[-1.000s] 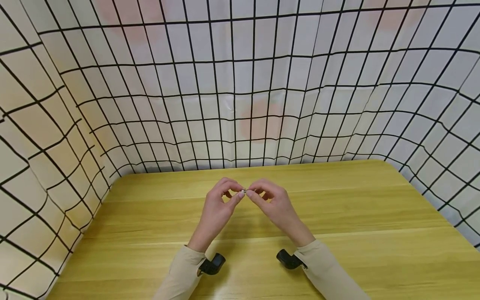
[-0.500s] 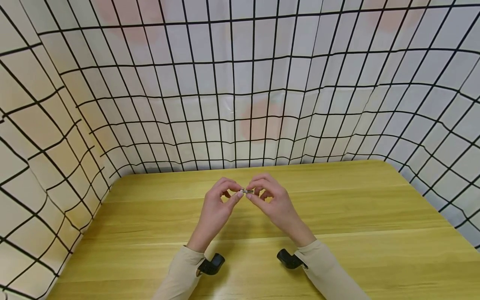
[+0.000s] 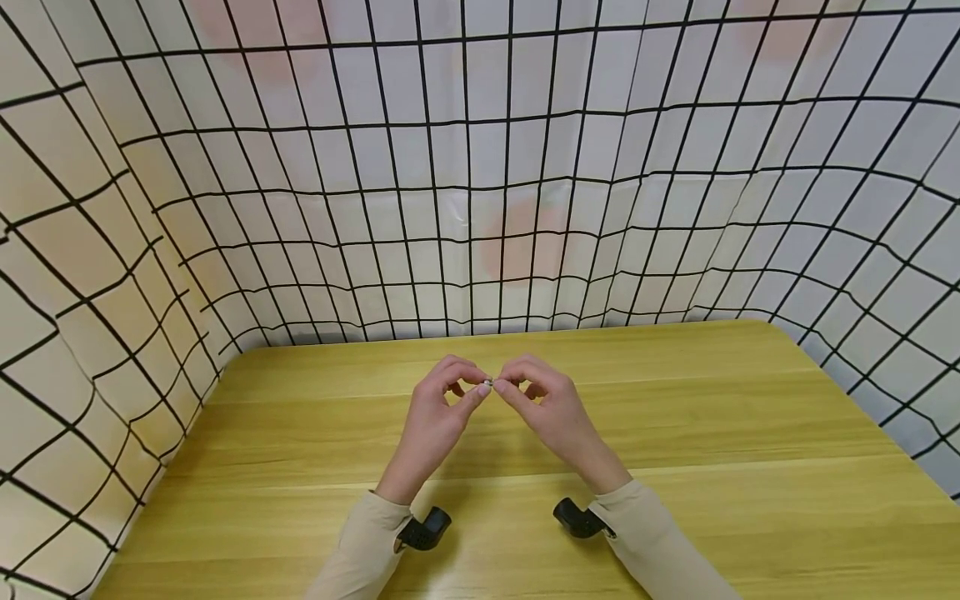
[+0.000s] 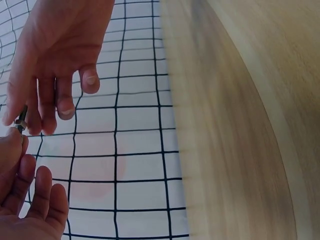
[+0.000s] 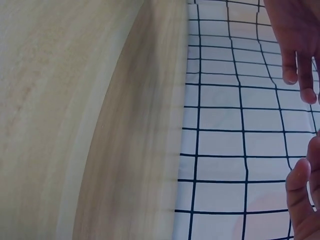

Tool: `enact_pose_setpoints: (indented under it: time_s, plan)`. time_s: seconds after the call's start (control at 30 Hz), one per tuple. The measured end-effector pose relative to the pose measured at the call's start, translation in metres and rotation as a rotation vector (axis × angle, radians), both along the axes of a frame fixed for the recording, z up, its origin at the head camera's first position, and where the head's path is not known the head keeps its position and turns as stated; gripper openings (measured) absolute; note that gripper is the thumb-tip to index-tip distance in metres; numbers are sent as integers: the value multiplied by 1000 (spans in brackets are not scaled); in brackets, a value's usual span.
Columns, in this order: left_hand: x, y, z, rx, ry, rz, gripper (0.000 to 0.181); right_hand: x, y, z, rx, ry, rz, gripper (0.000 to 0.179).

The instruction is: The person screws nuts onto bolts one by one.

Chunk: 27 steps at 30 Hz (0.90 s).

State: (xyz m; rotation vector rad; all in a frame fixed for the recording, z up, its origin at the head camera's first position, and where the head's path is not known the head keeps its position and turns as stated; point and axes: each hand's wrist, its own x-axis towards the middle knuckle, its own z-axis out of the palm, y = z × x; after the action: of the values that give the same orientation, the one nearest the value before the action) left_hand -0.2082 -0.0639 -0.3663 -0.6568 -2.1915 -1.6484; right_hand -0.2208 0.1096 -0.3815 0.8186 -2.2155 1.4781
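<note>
A small metal bolt with a nut spans the short gap between my two hands, its dark threaded shank pointing toward the right one. My left hand pinches one end of this bolt between thumb and forefinger. From the other side, the thumb and forefinger of my right hand pinch the shank and cover most of it. The left wrist view has the right hand above and the left below, with their other fingers loosely bent. Only finger parts of both hands enter the right wrist view; the bolt is out of that frame.
Both hands are above a yellow wood-grain table. A white curtain with black grid lines surrounds its back and sides. Each beige sleeve has a black wrist camera at the cuff.
Half a second ago the right fingers were parted and the shank showed between them; now they have come together on it again. The left hand has stayed in place.
</note>
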Motion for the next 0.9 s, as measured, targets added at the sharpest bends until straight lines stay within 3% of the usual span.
enact_pose_setpoints:
  time_s: [0.17, 0.3, 0.57, 0.9]
  plan:
    - [0, 0, 0, 11, 3, 6, 3, 1, 0, 1, 3, -34, 19, 18]
    - [0, -1, 1, 17, 1, 17, 4, 0, 0, 2, 1, 5, 38, 25]
    - [0, -1, 1, 10, -4, 15, 3, -1, 1, 1, -11, 107, 59, 20]
    - [1, -1, 3, 3, 2, 6, 5, 1, 0, 2, -24, 40, 38, 11]
